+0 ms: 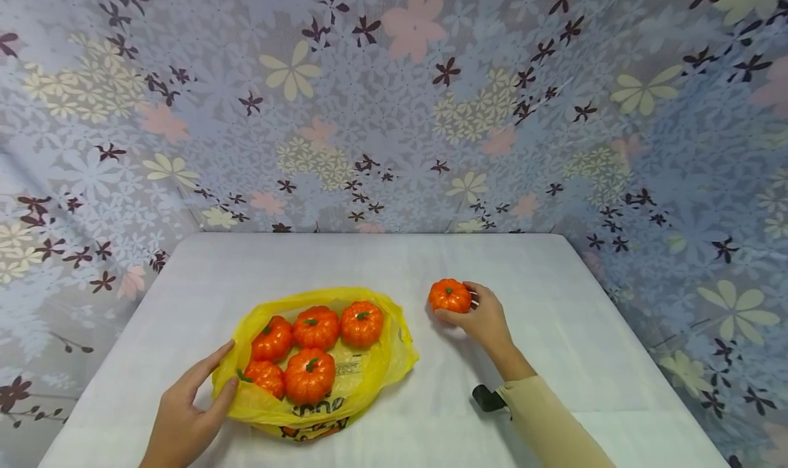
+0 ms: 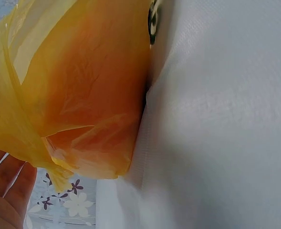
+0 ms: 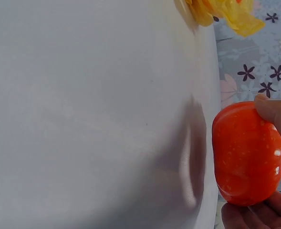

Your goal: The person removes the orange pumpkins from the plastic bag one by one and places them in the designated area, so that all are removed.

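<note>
Left hand (image 1: 189, 401) extends forward, loosely spread; right hand (image 1: 488, 321) curls.

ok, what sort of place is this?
Probably an improvised tabletop recording corner: white-covered table, floral backdrop close behind and at both sides, and shiny, artificial-looking pumpkins in a yellow bag.

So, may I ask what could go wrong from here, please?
The glossy, rounded pumpkin in the right hand might slip from its fingers and roll. The yellow bag looks thin, so its rim, touched by the left hand, may fold inward. Of the five pumpkins inside, some sit close to the rim, so a tug on the bag could tumble one out.
</note>
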### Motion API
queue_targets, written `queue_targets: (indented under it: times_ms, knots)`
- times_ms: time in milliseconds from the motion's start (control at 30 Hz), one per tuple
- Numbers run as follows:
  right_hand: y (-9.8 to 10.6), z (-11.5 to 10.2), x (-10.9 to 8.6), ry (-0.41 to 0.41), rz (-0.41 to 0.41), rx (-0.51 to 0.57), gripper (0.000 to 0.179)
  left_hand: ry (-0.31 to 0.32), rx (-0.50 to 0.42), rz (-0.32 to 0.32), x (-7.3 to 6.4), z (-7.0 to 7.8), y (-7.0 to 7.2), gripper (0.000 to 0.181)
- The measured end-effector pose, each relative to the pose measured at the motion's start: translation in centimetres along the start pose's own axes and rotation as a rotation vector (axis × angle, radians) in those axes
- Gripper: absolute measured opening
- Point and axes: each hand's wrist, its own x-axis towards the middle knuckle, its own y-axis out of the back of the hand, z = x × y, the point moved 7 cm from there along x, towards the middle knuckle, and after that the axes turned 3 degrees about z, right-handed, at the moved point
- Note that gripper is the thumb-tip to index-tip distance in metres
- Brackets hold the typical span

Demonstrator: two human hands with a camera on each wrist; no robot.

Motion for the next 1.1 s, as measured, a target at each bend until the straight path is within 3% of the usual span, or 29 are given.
queue_targets:
  times_ms: [333, 667, 1100]
  knots:
    - [0.2, 0.2, 0.6, -0.015, 0.000, -0.019, 0.090, 0.013, -0.023, -0.002, 0.1, 0.0, -0.2, 0.050]
    - [-0.8, 1.2, 0.2, -0.091, -0.035, -0.058, 0.089, 0.009, -0.004, -0.003, 0.1, -0.1, -0.1, 0.050]
    - [-1.1, 1.6, 0.4, -0.076, -0.023, -0.055, 0.093, -0.002, -0.004, -0.010, 0.2, -0.2, -0.3, 0.051]
